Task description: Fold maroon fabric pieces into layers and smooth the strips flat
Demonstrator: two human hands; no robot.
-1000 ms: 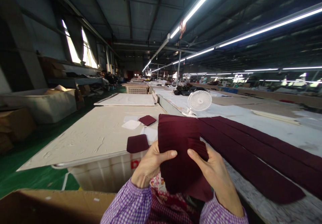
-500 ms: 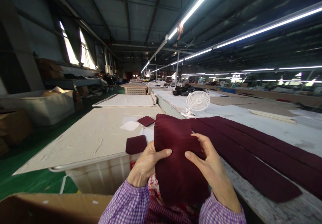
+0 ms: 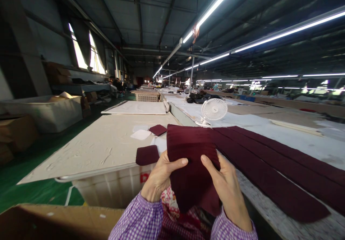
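Note:
Both my hands hold up a stack of dark maroon fabric pieces (image 3: 190,153) in front of my chest. My left hand (image 3: 160,177) grips its left edge, thumb lying across the front. My right hand (image 3: 226,186) grips the right edge, thumb on the front and fingers behind. The lower part of the stack hangs down between my purple checked sleeves. Long maroon fabric strips (image 3: 269,161) lie on the table to my right, running away from me.
A cream-covered table (image 3: 102,146) on the left carries two small maroon pieces (image 3: 147,155) and white patches (image 3: 140,134). A white desk fan (image 3: 214,110) stands behind the stack. A cardboard box (image 3: 54,220) sits at bottom left. Distant workers sit far down the hall.
My right hand's fingers, curled over the stack's top half a second ago, have slipped back behind its right edge. The stack's top now stands flat and squared.

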